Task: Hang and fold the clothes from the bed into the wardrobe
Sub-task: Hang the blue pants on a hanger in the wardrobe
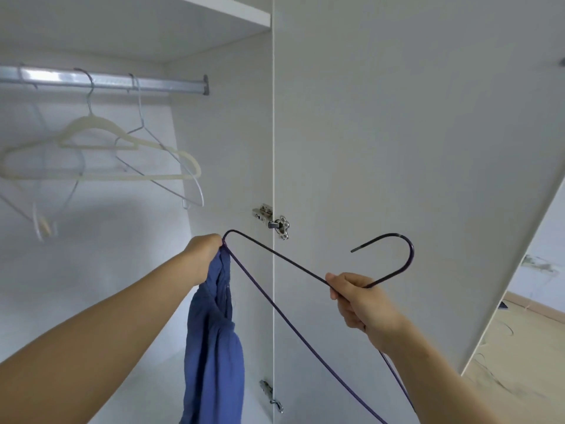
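2 hands (204,255) (356,296) pinch the purple wire hanger (275,252); the bunched blue garment (214,347) may slide off its left corner.

Blue garment (214,347) hangs bunched at purple wire hanger's (275,304) corner.

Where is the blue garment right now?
In the head view, the blue garment hangs low and centre from the left hand, which pinches it at one corner of the purple wire hanger, before the open wardrobe.
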Motion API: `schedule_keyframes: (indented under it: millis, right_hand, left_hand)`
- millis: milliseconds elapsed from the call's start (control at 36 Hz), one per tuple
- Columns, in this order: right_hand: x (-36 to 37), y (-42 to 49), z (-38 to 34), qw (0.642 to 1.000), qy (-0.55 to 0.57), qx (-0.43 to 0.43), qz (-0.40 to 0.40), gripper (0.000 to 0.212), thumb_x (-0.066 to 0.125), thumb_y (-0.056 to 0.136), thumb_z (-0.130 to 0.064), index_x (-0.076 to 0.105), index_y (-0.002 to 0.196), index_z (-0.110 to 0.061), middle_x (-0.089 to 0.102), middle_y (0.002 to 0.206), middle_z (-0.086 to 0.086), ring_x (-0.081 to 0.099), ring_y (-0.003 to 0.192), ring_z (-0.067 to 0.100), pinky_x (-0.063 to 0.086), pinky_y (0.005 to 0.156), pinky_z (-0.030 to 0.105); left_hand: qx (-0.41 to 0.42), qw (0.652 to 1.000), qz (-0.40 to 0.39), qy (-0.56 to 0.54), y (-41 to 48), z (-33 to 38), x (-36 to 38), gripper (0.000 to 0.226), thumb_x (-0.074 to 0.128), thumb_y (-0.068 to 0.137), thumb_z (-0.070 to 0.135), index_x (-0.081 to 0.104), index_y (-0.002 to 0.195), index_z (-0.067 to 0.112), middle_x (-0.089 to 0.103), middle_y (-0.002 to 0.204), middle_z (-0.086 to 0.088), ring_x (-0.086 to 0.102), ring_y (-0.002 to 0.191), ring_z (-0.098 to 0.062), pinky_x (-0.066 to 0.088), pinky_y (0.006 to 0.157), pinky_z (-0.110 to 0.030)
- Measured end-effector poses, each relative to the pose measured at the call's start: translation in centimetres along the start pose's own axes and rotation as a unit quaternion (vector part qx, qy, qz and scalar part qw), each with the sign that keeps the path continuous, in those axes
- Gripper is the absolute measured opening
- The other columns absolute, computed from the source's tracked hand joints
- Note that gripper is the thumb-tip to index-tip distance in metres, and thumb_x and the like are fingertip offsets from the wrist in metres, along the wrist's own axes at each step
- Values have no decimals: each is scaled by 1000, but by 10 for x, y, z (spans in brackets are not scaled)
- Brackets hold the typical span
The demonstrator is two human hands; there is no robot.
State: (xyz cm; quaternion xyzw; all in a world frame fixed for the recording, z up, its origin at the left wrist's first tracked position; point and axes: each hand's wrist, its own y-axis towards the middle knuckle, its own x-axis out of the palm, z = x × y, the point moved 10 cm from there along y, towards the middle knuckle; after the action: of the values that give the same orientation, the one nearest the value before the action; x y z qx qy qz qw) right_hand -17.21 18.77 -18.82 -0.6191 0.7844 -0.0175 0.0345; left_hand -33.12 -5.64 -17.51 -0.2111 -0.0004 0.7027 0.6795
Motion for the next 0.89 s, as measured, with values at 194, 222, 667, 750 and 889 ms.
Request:
schedule_keyframes:
  millis: [194, 222, 667, 750, 889]
  right_hand:
    - [6, -3, 8, 999, -18, 17, -25, 44, 55, 93, -24, 46, 51, -18, 27, 42, -6, 19, 37, 10, 17, 36, 18]
    - [8, -4, 7, 999, -23, 17, -31, 44, 55, 93, -24, 46, 50, -19, 27, 42, -6, 19, 37, 10, 17, 37, 18]
    - [32, 2, -10, 1000, -20, -7, -4, 38, 55, 93, -21, 45, 58, -12, 26, 39, -7, 20, 35, 8, 17, 34, 16]
    - [29, 3, -20, 1000, -20, -20, 4, 38, 56, 92, -18, 46, 56, -11, 26, 38, -7, 20, 35, 8, 18, 34, 16]
    - [29, 4, -40, 996, -48, -68, 12, 39, 59, 89, -16, 52, 51, -11, 30, 38, -6, 24, 35, 8, 21, 36, 15]
  left_hand:
    - [183, 963, 95, 172, -5, 30, -9, 12, 41, 91, 17, 46, 87, 7, 51, 81, -9, 47, 66, -20, 34, 55, -29]
    - [198, 955, 107, 194, -9, 33, -10, 13, 41, 92, 19, 47, 92, 7, 52, 88, -10, 50, 70, -22, 35, 57, -30]
    - [448, 831, -97, 314, -95, 56, 61, 9, 58, 85, 18, 64, 85, 25, 51, 84, 15, 51, 76, 0, 42, 78, -22]
    - [602, 671, 44, 431, -124, 72, 51, 18, 55, 86, 32, 70, 94, 26, 62, 101, 8, 52, 106, -18, 35, 93, -35]
    - [551, 698, -99, 446, -111, 64, 59, 16, 48, 95, 30, 62, 95, 22, 56, 80, 15, 54, 87, -12, 39, 75, -25]
